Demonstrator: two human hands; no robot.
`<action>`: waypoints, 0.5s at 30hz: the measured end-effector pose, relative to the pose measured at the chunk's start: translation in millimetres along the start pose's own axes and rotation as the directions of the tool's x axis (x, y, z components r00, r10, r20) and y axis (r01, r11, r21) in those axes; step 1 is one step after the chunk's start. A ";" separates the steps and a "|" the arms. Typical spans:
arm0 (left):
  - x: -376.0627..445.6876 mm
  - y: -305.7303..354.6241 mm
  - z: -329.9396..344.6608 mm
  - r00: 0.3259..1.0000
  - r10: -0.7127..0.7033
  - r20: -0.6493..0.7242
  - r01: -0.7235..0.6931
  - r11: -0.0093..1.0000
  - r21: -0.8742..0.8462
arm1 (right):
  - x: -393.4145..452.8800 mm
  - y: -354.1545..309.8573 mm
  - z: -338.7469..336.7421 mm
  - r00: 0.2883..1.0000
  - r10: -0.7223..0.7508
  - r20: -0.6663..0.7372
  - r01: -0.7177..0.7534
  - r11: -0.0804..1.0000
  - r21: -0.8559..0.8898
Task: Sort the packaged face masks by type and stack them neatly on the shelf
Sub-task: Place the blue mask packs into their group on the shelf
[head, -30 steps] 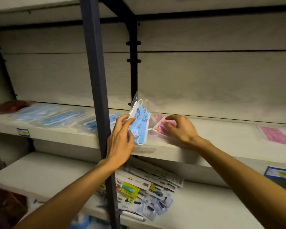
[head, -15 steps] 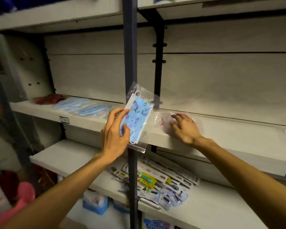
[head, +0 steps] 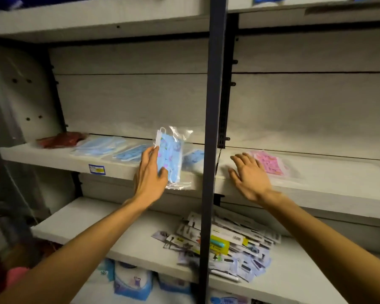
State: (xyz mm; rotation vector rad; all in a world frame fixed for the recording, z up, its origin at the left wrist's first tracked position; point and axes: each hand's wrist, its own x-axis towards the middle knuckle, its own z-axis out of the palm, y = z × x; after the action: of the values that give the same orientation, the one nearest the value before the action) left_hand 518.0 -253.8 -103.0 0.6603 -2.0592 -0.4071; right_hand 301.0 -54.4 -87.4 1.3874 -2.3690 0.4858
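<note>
You are in the middle of sorting. Your left hand point(head: 150, 176) holds a blue patterned mask pack point(head: 170, 159) upright, thumb in front and fingers behind, just over the front edge of the middle shelf point(head: 53, 157). Your right hand point(head: 249, 174) holds nothing. Its fingers are spread wide over the shelf, just beside the pink mask pack point(head: 270, 164) that lies flat there. I cannot tell if it touches the shelf.

To the left lie more blue mask packs point(head: 101, 145) in a row, and one with the same pattern point(head: 193, 159) sits just behind the dark post point(head: 211, 150).

I think the next move is to lay your blue pack down flat on its matching one. Keep it clear of the post, line up the edges, then let go gently so the slippery bag does not slide off.
</note>
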 end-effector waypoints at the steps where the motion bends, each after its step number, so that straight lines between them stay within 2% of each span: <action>1: 8.1 -5.0 1.7 0.999 0.005 0.052 -0.007 1.000 0.027 | -0.9 0.4 1.9 0.999 0.037 0.003 -0.037 0.999 -0.006; 5: 36.8 -17.1 12.9 0.962 0.073 0.264 -0.096 0.993 0.075 | -5.3 2.7 2.3 0.987 0.159 0.018 -0.159 0.987 -0.026; 9: 64.0 -15.3 28.3 0.917 0.132 0.377 -0.196 0.971 0.135 | -9.1 3.8 -3.4 0.972 0.234 0.027 -0.233 0.971 -0.049; 13: 82.3 -14.9 43.7 0.841 -0.029 0.540 -0.144 0.950 0.275 | -10.5 7.8 -10.9 0.957 0.290 0.027 -0.285 0.951 -0.119; 15: 84.2 -16.2 46.1 0.834 -0.057 0.548 -0.134 0.944 0.303 | -10.7 10.4 -13.6 0.948 0.318 0.024 -0.309 0.935 -0.174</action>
State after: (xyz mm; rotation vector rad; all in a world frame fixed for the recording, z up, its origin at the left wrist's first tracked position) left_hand 446.3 -315.5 -79.8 0.7583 -2.7332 -0.2420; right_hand 298.5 -35.2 -81.6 0.9629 -2.6191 0.3234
